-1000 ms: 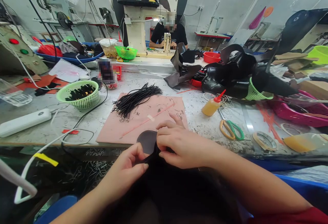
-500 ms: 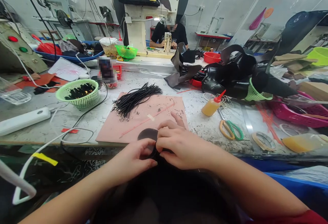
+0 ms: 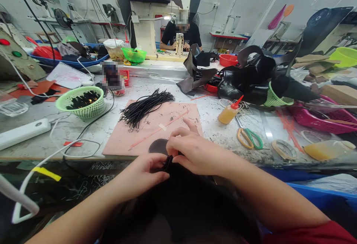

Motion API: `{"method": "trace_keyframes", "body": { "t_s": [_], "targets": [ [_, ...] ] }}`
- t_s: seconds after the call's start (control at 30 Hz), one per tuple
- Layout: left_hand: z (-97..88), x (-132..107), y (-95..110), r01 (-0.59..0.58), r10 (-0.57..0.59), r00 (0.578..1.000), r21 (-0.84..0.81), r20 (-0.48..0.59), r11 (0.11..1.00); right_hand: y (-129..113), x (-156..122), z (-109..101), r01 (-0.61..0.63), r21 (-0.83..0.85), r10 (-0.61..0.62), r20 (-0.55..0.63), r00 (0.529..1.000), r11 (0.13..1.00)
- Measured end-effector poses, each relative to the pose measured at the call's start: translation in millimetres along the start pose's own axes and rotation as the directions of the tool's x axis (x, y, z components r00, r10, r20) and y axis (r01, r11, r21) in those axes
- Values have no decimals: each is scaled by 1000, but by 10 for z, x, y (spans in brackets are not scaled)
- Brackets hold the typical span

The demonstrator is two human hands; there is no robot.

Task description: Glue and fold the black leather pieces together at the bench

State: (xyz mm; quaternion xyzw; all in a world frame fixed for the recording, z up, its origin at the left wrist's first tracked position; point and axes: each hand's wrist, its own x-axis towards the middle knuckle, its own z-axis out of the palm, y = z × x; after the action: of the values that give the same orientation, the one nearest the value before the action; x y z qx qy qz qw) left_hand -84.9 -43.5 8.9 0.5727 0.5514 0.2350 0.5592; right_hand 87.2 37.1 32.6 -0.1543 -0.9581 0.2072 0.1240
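My left hand [image 3: 143,175] and my right hand [image 3: 192,154] meet at the near edge of the workbench, both pinched on a dark leather piece [image 3: 158,147] whose rounded end lies on the pink mat [image 3: 156,125]. The rest of the dark piece drops into my lap, where it is hard to make out. A bundle of black cords [image 3: 146,108] with metal tips lies on the mat beyond my hands. A thin pink strip crosses the mat.
A green basket [image 3: 81,103] sits left, a glue bottle [image 3: 229,112] and green-and-yellow scissors [image 3: 249,138] right. Black leather pieces [image 3: 256,76] pile at the back right. A white power strip [image 3: 23,132] and cables lie left. Another person [image 3: 181,32] sits at a sewing machine behind.
My left hand has moved up from below the bench edge to meet the right hand on the dark piece. The camera has shifted slightly.
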Motion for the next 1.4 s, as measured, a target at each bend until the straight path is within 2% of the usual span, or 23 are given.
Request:
{"method": "trace_keyframes", "body": {
  "t_s": [0.33, 0.4, 0.5, 0.6, 0.7, 0.8, 0.97, 1.07, 1.2, 1.4],
  "targets": [
    [13, 106, 45, -74, 75, 997, 89, -8, 993, -88, -12, 94, 4, -48, -7, -59, 998, 999],
    [12, 130, 48, -49, 53, 998, 132, -31, 990, -59, -53, 92, -24, 18, 25, -105, 994, 1000],
    [8, 143, 53, 23, -13, 998, 166, -59, 986, 66, -142, 70, -81, 233, 126, -185, 975, 969],
    [7, 141, 54, 44, -41, 998, 98, -41, 994, 234, -210, 79, -169, 422, 258, -162, 952, 891],
    [5, 141, 37, 55, -54, 998, 21, -15, 998, 367, -219, 158, -281, 556, 341, -5, 940, 782],
    [1, 145, 8, 67, -67, 998, -43, 8, 997, 434, -189, 277, -370, 675, 381, 140, 914, 638],
    [-2, 145, 8, 57, -55, 998, -76, 20, 995, 438, -133, 409, -391, 841, 470, 191, 862, 373],
    [-5, 144, 22, 41, -41, 999, -55, 13, 998, 417, -107, 425, -397, 878, 497, 228, 837, 267],
    [-19, 150, -4, 38, -38, 999, -26, 15, 999, 386, -85, 414, -401, 886, 512, 239, 825, 232],
    [-44, 158, -60, 32, -31, 999, -30, 33, 999, 342, -75, 380, -393, 880, 501, 221, 837, 268]
  ]
}}
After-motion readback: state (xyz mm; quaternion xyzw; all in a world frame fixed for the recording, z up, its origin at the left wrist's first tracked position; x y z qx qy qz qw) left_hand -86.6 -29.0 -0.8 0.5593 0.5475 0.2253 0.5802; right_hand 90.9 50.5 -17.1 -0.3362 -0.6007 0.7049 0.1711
